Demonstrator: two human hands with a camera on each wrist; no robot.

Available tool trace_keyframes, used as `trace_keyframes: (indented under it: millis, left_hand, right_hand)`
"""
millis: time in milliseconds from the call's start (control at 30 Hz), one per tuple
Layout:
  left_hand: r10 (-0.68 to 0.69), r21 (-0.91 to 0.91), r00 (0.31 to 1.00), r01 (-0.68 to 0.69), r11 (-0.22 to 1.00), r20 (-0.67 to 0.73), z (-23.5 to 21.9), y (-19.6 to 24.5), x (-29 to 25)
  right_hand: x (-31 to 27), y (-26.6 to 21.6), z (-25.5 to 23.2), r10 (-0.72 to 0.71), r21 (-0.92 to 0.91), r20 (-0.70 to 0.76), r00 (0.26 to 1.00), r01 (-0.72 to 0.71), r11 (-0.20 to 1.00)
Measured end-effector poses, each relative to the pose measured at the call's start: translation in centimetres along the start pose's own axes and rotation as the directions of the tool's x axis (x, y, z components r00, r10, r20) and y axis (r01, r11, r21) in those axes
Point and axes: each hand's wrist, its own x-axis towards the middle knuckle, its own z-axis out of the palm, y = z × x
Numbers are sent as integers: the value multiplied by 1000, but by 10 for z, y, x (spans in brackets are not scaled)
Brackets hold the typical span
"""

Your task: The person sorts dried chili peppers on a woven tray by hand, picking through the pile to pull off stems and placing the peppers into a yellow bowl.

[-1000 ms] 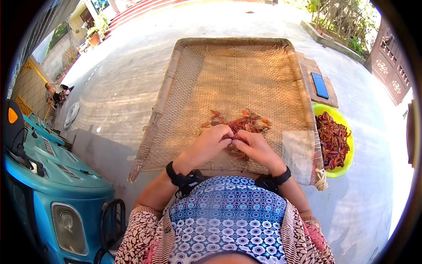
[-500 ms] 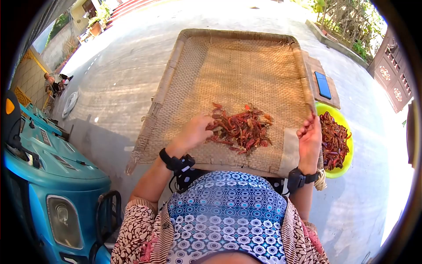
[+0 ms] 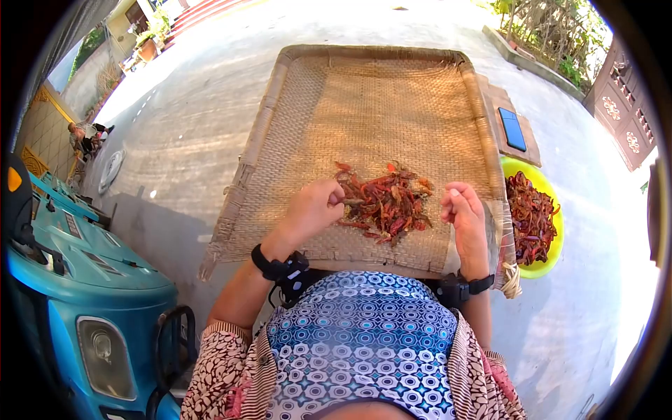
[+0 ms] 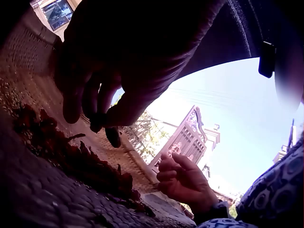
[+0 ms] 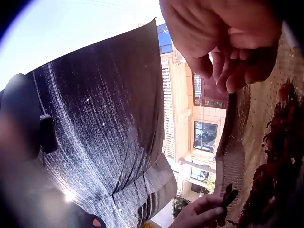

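A heap of dried red chilies (image 3: 388,210) lies on the near half of a woven bamboo tray (image 3: 392,105). At the heap's left edge my left hand (image 3: 313,210) pinches a small, dark piece of dried chili (image 4: 113,136) between thumb and fingers. My right hand (image 3: 465,217) hovers right of the heap, over the tray. Its fingers are loosely bent, and nothing shows between them in the right wrist view. Beside the tray on the right stands a yellow basin (image 3: 558,245) filled with more dark red chilies (image 3: 533,227).
A blue phone (image 3: 512,129) lies on a wooden board (image 3: 533,150) along the tray's right side. To the left stands a teal vehicle (image 3: 105,269). A person (image 3: 85,136) sits far off at the left; a gate (image 3: 623,112) is at the right.
Both hands were together over the heap; they parted, the right hand going out to the basin side. It has since come back leftward over the tray, while the left stays at the heap's left edge.
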Motion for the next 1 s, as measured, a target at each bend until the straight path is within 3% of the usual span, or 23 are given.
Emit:
trace_keyframes:
  millis: [133, 233, 333, 367, 433, 533, 633, 700, 733, 767, 833, 900, 1000]
  left_hand:
    - [7, -159, 998, 3, 987, 64, 5, 21, -1]
    - [-33, -262, 983, 80, 962, 178, 8, 30, -4]
    - [-82, -416, 943, 219, 882, 322, 7, 35, -6]
    - [-63, -429, 948, 200, 881, 311, 9, 32, -6]
    - [-26, -454, 957, 160, 877, 288, 16, 23, -7]
    - [-136, -319, 973, 192, 928, 189, 12, 6, -2]
    - [-201, -219, 972, 223, 950, 118, 1, -13, 0]
    - [-102, -71, 994, 100, 992, -34, 4, -36, 0]
    - [-42, 10, 994, 44, 999, -104, 5, -45, 1]
    - [-72, 31, 992, 75, 997, -103, 3, -48, 4]
    - [-129, 72, 987, 136, 988, -101, 0, -54, 10]
    - [-133, 84, 988, 139, 987, -78, -1, -60, 15]
    - [-87, 116, 995, 93, 989, -52, 12, -87, 22]
  right_hand:
    - [-2, -2, 44, 62, -298, 285, 956, 27, 954]
    - [-5, 1, 60, 42, -212, 418, 908, 52, 976]
    - [-1, 7, 51, 106, -210, 420, 902, -17, 977]
    - [-1, 9, 48, 126, -189, 424, 897, -48, 981]
    - [-1, 13, 41, 145, -180, 326, 934, -90, 980]
    - [0, 10, 18, 72, -67, 68, 995, -68, 995]
    - [6, 2, -22, 49, 158, -277, 959, -5, 987]
    - [4, -3, -54, -32, 335, -358, 933, 160, 928]
    - [5, -3, -74, -5, 469, -389, 921, 203, 860]
    - [6, -2, -93, 26, 589, -415, 910, 247, 770]
    - [4, 1, -117, -61, 732, -412, 909, 370, 571]
    - [-1, -9, -117, 107, 784, -487, 867, 380, 491]
    - [-3, -2, -113, 142, 849, -392, 909, 298, 436]
